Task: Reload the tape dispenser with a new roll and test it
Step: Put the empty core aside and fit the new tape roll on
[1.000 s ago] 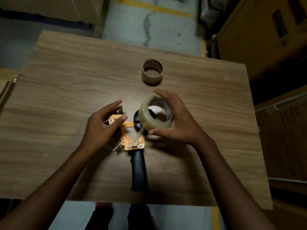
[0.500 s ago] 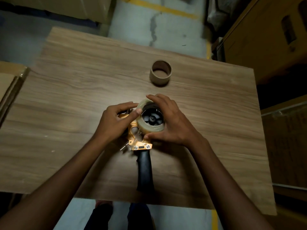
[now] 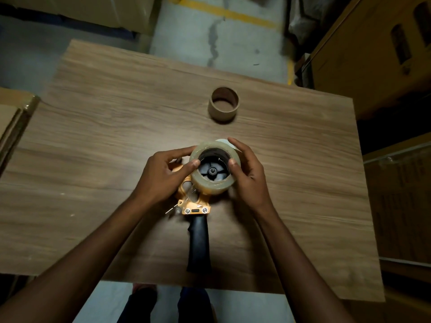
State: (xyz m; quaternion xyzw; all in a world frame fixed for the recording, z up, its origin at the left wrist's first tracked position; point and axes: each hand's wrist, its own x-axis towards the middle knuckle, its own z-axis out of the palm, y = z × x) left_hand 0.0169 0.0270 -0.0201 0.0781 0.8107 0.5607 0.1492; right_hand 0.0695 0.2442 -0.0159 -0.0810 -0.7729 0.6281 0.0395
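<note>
An orange tape dispenser [image 3: 195, 206] with a black handle [image 3: 198, 245] lies flat on the wooden table [image 3: 93, 159]. A new roll of clear tape [image 3: 213, 186] sits over its black hub [image 3: 212, 170]. My left hand [image 3: 163, 176] grips the roll's left rim, thumb on its top edge. My right hand [image 3: 249, 176] holds the right side, thumb on the inner rim. The dispenser's front end is hidden under my left hand.
An empty brown cardboard core [image 3: 224, 104] stands on the table beyond the dispenser. Cardboard boxes [image 3: 382, 54] rise at the right, and another box [image 3: 14, 117] sits at the left edge. Concrete floor with a yellow line [image 3: 224, 12] lies beyond.
My right hand brought the tilted roll down over the dispenser's hub. My left hand shifted from the dispenser's frame to the roll's left rim. The roll now lies flat on the hub.
</note>
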